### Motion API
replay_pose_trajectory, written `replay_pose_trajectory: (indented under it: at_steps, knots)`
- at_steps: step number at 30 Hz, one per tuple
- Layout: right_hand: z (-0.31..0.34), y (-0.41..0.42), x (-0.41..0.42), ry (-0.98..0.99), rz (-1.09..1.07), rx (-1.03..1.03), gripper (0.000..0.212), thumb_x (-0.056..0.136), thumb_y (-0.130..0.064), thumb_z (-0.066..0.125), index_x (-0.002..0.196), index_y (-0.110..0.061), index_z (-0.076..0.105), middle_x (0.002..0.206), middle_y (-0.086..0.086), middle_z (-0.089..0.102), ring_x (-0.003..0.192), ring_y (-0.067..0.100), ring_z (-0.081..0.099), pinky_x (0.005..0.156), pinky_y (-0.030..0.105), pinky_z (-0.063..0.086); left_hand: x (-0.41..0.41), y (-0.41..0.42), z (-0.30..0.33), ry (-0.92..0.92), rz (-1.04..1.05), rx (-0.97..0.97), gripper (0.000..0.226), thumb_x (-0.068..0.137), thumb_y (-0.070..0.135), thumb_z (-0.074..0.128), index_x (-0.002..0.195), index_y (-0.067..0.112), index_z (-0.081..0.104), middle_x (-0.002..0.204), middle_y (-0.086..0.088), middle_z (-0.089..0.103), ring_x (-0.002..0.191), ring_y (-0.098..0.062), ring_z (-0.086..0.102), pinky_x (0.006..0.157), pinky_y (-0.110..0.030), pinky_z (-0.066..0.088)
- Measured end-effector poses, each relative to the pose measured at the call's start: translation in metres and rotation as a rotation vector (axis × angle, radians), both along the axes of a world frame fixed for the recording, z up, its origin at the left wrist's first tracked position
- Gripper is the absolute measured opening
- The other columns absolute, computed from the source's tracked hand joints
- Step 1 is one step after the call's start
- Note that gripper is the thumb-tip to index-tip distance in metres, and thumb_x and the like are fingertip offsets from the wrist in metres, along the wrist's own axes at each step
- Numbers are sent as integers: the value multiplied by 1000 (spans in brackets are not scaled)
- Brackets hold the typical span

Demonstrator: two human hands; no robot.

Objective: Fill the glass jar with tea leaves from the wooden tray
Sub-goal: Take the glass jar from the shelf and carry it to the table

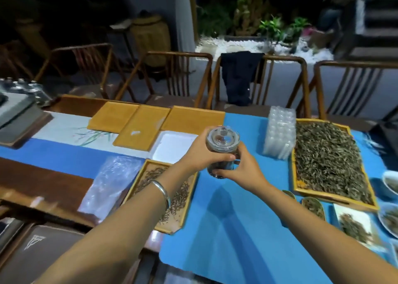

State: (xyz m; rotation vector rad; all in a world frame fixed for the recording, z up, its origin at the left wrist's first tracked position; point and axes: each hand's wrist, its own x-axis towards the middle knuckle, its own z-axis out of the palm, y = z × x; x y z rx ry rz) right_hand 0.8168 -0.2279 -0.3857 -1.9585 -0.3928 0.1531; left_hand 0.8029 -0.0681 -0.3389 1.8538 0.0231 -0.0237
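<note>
Both hands hold a lidded glass jar (223,150) of dark tea leaves above the blue table mat (237,219).

The left hand (201,152) wraps its fingers round the jar's side; the right hand (242,167) grips it lower down, fingertips near the base — lid on, upright. Just left and below lies the small wooden tray (160,194), thinly strewn with dark leaves, under the left forearm with its silver bangle (162,192). A larger tray (329,161) heaped with leaves sits to the right.
</note>
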Motion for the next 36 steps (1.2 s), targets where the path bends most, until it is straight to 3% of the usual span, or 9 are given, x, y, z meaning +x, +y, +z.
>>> replay_pose_trajectory:
  at_steps: [3, 5, 9, 13, 17, 25, 29, 31, 36]
  knots:
    - [-34, -1, 1, 59, -65, -38, 80, 48, -50, 88, 115, -52, 43, 105, -27, 64, 95, -2, 62, 79, 31, 55, 10, -1, -34, 30, -44, -12, 73, 59, 9, 92, 118, 27, 52, 108, 10, 67, 99, 1, 65, 82, -13, 49]
    - [-57, -2, -3, 80, -105, -52, 79, 48, -52, 88, 113, -56, 44, 103, -33, 63, 94, -5, 62, 76, 22, 53, 11, -1, -59, 53, -68, -23, 73, 58, 10, 92, 118, 26, 52, 108, 10, 67, 101, -1, 65, 85, -16, 50]
    - [-97, -3, -15, 99, -155, -66, 76, 55, -32, 87, 109, -62, 45, 104, -42, 59, 95, -14, 58, 73, 1, 41, 6, -5, -108, 79, -97, -38, 77, 57, 10, 93, 122, 19, 53, 111, 8, 67, 105, -3, 64, 92, -22, 50]
    - [-132, -9, -21, 123, -190, -94, 77, 58, -21, 79, 113, -61, 44, 108, -42, 57, 98, -16, 56, 75, 0, 39, 3, -14, -150, 83, -93, -65, 80, 54, 8, 94, 122, 16, 54, 116, 3, 67, 111, -13, 63, 98, -36, 49]
    - [-158, -16, -21, 131, -228, -112, 74, 57, -29, 76, 112, -66, 42, 110, -44, 54, 98, -21, 53, 74, -2, 37, 8, -20, -182, 62, -122, -33, 82, 49, 17, 97, 119, 23, 55, 109, 22, 66, 102, 9, 60, 85, -7, 44]
    - [-178, -21, -22, 161, -219, -177, 75, 59, -35, 75, 123, -52, 41, 118, -30, 58, 108, -8, 56, 83, 7, 43, 8, -22, -202, 71, -145, -46, 81, 51, 19, 96, 120, 30, 54, 112, 21, 66, 105, 8, 61, 86, -5, 41]
    - [-158, -40, -13, 178, 10, -252, 81, 65, -18, 75, 136, -25, 37, 132, -7, 49, 123, 4, 46, 102, 33, 42, 7, -22, -200, 97, -150, -39, 77, 52, 24, 96, 119, 32, 59, 109, 25, 67, 104, 11, 60, 84, -3, 41]
    - [-142, -56, -12, 169, 31, -311, 78, 67, -28, 63, 140, -23, 34, 137, -4, 45, 127, 7, 43, 105, 41, 39, 8, -22, -199, 112, -143, -38, 76, 52, 25, 96, 118, 34, 59, 107, 29, 66, 102, 14, 59, 82, -1, 39]
    - [-98, -41, -20, 45, -168, -180, 72, 76, -47, 64, 138, -21, 38, 137, -7, 48, 124, 5, 48, 103, 26, 40, 8, -20, -198, 157, -169, -24, 74, 51, 35, 93, 117, 36, 59, 105, 27, 68, 99, 14, 60, 80, -3, 42]
